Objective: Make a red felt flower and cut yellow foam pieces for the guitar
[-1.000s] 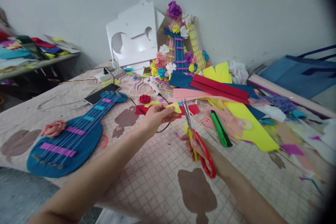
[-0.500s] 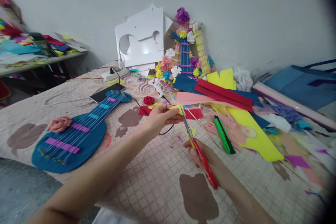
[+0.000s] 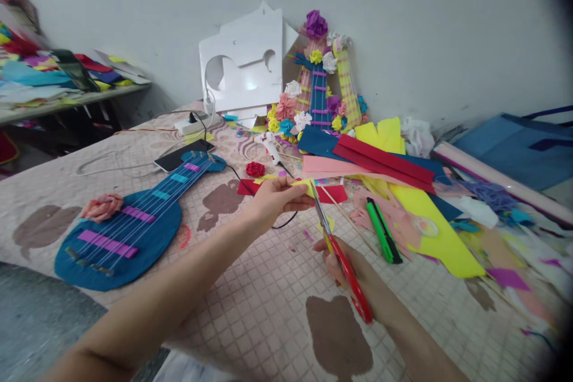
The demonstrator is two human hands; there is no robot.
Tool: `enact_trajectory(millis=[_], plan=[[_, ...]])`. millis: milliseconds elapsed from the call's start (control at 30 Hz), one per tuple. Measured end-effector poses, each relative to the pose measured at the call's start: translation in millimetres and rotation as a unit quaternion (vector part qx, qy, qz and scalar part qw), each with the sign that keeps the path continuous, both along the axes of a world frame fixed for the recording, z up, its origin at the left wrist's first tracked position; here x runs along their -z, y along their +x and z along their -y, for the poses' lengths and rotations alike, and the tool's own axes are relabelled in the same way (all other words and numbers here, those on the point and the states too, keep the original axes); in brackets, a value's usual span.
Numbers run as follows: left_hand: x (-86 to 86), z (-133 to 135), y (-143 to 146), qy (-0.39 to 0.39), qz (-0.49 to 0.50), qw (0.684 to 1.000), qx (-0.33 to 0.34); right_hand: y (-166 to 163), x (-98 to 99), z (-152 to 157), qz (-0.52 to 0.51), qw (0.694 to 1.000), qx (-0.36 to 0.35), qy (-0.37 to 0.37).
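Observation:
Between the fingers and thumb of my left hand (image 3: pixel 280 196) is a small piece of yellow paper (image 3: pixel 305 187). My right hand (image 3: pixel 347 259) is closed round the red handles of a pair of scissors (image 3: pixel 333 242), whose blades point up and away and meet the paper's right edge. Red paper strips (image 3: pixel 333 193) lie on the table behind the hands. To the left rests a blue paper guitar (image 3: pixel 134 230) with strings, purple and light-blue bars and a pink paper rose (image 3: pixel 102 207). A red paper rose (image 3: pixel 255 169) lies beyond my left hand.
A green utility knife (image 3: pixel 382 230) and a thin stick lie right of the scissors. Coloured paper sheets (image 3: pixel 430 227) spread over the right side. A white glue gun (image 3: pixel 269 148), a phone (image 3: pixel 183 155) and a power strip (image 3: pixel 197 124) stand further back, before decorated paper guitars (image 3: pixel 319 92).
The view has shifted very slightly. Both hands keep nearly the same place, with the scissor blades still at the yellow paper's edge.

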State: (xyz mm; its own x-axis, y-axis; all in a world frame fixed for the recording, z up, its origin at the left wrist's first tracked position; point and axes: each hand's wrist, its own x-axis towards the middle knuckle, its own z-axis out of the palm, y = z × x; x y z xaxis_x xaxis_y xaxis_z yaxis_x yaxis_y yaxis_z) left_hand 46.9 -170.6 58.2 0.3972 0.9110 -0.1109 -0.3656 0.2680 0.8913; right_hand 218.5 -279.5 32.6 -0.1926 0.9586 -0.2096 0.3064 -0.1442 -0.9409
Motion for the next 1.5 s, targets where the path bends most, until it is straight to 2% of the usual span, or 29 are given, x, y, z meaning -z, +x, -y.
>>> enact_trajectory(millis=[333, 967, 1167, 1367, 1500], plan=[[3.0, -1.1, -0.3, -0.002, 0.009, 1.000, 0.001, 1.3, 9.0, -1.8, 0.030, 0.999, 0.012, 0.028], [1.5, -0.4, 0.8, 0.002, 0.013, 1.000, -0.009, -6.1, 8.3, -5.8, 0.072, 0.997, 0.027, 0.024], [2.6, -0.5, 0.6, 0.004, 0.016, 1.000, -0.007, -4.9, 13.6, -6.4, 0.095, 0.994, 0.032, 0.032], [3.7, -0.7, 1.0, 0.000, 0.014, 1.000, -0.012, -2.0, 27.8, -8.1, 0.118, 0.990, 0.052, 0.058], [5.1, -1.5, 0.9, 0.004, 0.012, 1.000, -0.014, -1.6, 27.2, -6.9, 0.101, 0.992, 0.040, 0.060]])
